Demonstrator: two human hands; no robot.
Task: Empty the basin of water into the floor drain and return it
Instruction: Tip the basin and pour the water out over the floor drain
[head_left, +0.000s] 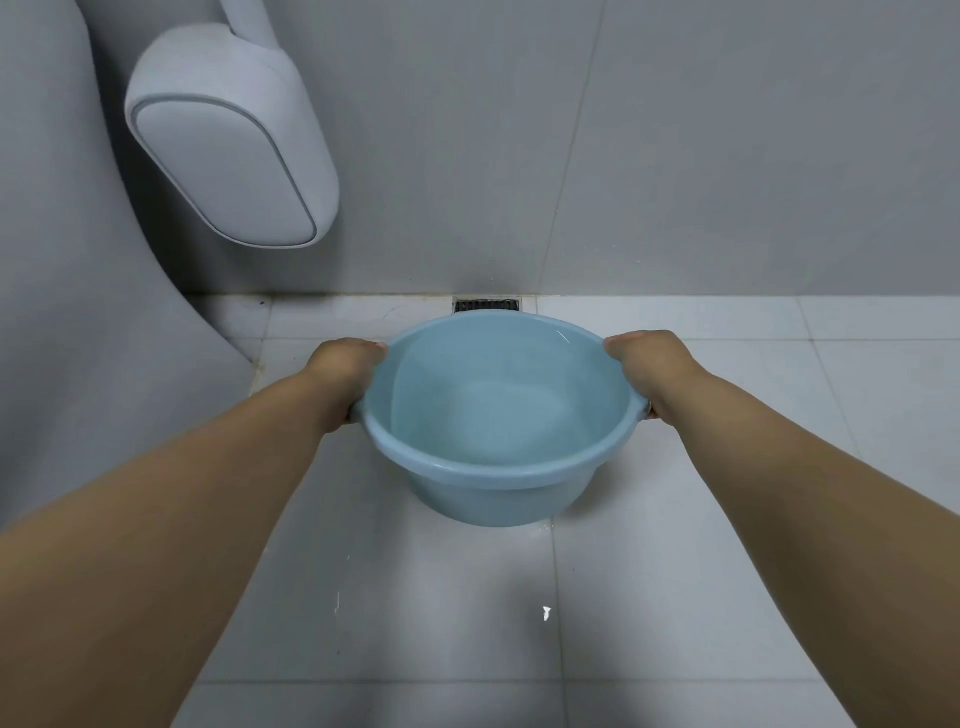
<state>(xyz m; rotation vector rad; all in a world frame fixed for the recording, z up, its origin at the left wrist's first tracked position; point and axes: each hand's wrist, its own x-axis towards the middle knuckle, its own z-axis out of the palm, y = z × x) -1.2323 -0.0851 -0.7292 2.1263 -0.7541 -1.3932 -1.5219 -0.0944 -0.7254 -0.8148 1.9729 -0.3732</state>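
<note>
Two bare hands hold one round pale-blue plastic basin (498, 415) by opposite sides of its rim, above the white floor tiles (727, 467). At far left a grey, rounded wall-mounted fixture (228, 156) hangs well clear of the work. The left hand (345, 374) is clamped on the basin's left rim, thumb over the lip and fingers hidden underneath. A grip on both sides likely serves to keep the load level and stop it slopping. The basin holds clear water, a shallow pool over its bottom with a faint waterline showing on the inner wall; how deep it is cannot be told. Just beyond the far rim, at the foot of the grey tiled wall (675, 156), sits the dark metal grate of the floor drain (485, 305), so the basin seems lined up for tipping forward. The right hand (647, 369) grips the right rim in the same manner.
</note>
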